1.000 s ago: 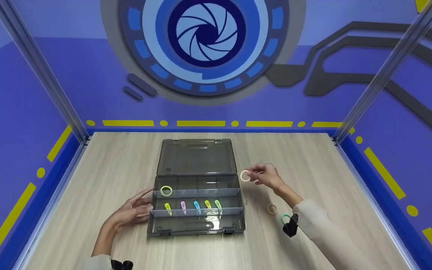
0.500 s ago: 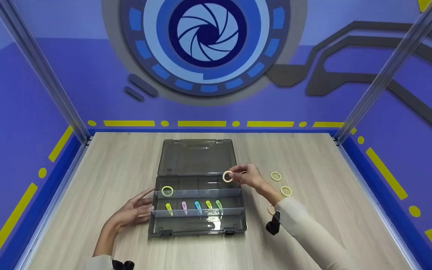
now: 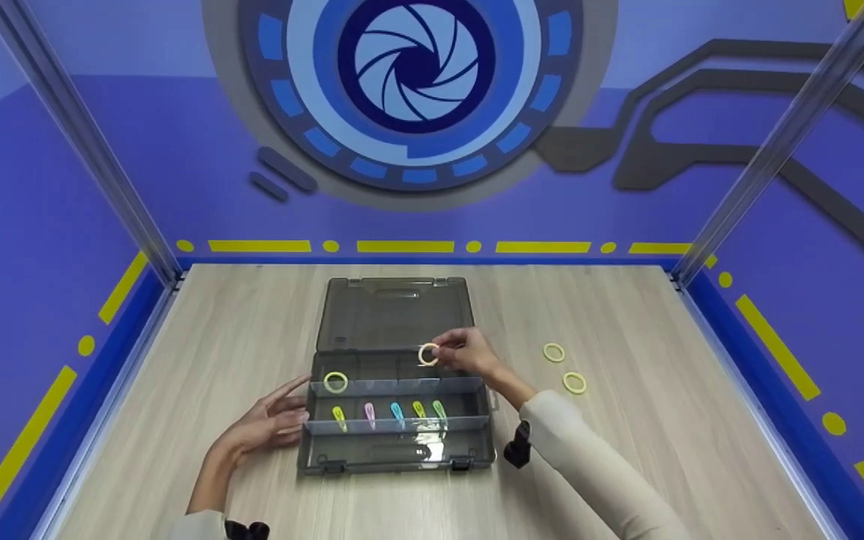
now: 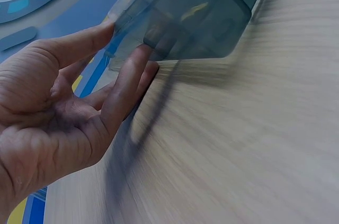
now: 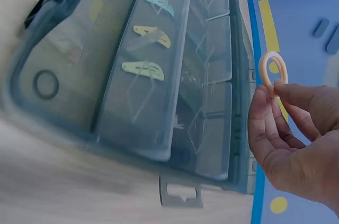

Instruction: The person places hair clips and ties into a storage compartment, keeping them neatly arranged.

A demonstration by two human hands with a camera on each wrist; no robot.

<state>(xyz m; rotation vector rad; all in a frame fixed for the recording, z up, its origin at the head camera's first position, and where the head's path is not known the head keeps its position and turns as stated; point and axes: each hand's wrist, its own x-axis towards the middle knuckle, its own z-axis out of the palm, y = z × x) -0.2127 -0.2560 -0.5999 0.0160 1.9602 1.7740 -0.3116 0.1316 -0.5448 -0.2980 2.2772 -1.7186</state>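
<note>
A smoky, see-through organizer box (image 3: 361, 454) lies with its lid (image 3: 394, 319) folded back. My right hand (image 3: 468, 352) pinches a pale peach hair tie (image 5: 263, 68) between thumb and fingers, raised above the right part of the back compartment. Near that compartment's left end sits a yellow hair tie (image 3: 325, 382). Several snap hair clips (image 3: 397, 415) in yellow, pink, blue and green form a row in the middle compartment. On the box's left side, the fingertips of my left hand (image 3: 256, 427) touch the wall, with fingers extended.
Two pale yellow hair ties (image 3: 553, 345) lie on the wooden table (image 3: 612, 315) to the right of the box. A printed blue-purple wall (image 3: 177, 165) stands behind, with metal posts (image 3: 762, 150) at the corners. My right sleeve (image 3: 589, 457) covers part of the table.
My right hand has carried the peach hair tie leftward, from beside the box to above its back compartment. My sleeve now hides the tan and green rings. The left hand stays put.
</note>
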